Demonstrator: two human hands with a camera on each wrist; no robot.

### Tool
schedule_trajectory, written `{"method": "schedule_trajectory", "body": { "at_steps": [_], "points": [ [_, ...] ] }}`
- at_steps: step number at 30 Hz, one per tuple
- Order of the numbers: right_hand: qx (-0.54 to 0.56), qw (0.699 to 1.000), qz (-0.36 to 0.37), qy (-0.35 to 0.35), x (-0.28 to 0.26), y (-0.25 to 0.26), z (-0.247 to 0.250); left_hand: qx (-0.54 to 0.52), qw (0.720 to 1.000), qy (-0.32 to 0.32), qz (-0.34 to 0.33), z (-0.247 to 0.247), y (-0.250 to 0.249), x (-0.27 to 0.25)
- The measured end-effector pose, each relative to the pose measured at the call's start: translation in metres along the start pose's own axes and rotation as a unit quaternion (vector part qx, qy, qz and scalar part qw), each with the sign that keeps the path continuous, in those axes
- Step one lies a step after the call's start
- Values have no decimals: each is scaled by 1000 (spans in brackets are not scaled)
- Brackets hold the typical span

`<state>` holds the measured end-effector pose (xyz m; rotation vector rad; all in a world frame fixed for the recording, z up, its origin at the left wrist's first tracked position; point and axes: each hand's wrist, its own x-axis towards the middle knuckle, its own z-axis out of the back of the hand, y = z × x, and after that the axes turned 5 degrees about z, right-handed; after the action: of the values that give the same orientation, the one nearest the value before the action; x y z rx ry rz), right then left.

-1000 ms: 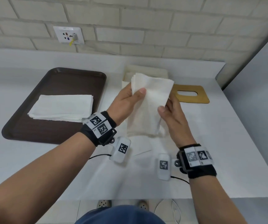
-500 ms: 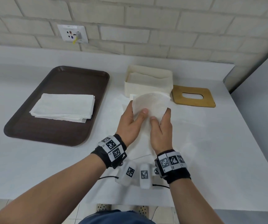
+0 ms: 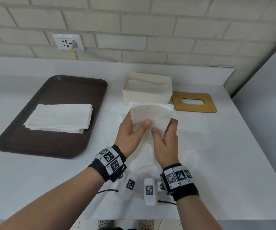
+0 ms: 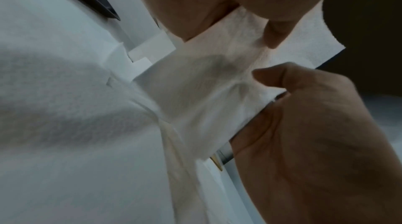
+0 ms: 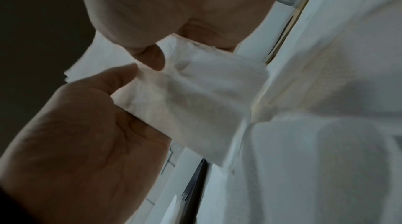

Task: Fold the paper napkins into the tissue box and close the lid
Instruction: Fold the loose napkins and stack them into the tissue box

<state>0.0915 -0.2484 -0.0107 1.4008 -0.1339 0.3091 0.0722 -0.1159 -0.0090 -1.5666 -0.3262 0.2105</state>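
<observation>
Spreading across the whole head view, the white desk (image 3: 217, 155) runs from a brick wall (image 3: 150, 22) at the far side to its near edge by the person's forearms, with a bare stretch on the right up to a grey panel. On the left lies a dark brown tray (image 3: 34, 135) carrying a flat stack of napkins (image 3: 59, 118); bare tray floor shows around the stack on every side. At far centre stands the cream tissue box (image 3: 146, 97), open-topped, with pale paper lying inside. Just right of it, flat on the desk, is the wooden lid (image 3: 194, 102) with its oval slot. A wall socket (image 3: 68, 42) sits above the tray.

Just near of the box, both hands hold one folded napkin (image 3: 152, 117) above other loose white paper on the desk. The left hand (image 3: 130, 135) pinches its left part, thumb on the near face; the right hand (image 3: 166, 140) pinches its right part likewise.

The wrist views add what the head view hides: from the left wrist, the left hand's fingers (image 4: 195, 4) curl behind the sheet while the thumb presses the front, and the paper trails down in a twisted tail. From the right wrist, the right hand's fingers (image 5: 206, 35) show the same pinch, with the tray's edge a dark strip below.
</observation>
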Motion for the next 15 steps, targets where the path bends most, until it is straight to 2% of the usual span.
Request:
{"method": "schedule_trajectory", "body": {
  "at_steps": [9,15],
  "points": [
    [5,1000,0,-4,-2,-4,-1,-7,999,26,23,-6,18,-4],
    [-12,1000,-9,-14,3,-13,4,-3,999,31,14,0,7,-4]
  ]
}}
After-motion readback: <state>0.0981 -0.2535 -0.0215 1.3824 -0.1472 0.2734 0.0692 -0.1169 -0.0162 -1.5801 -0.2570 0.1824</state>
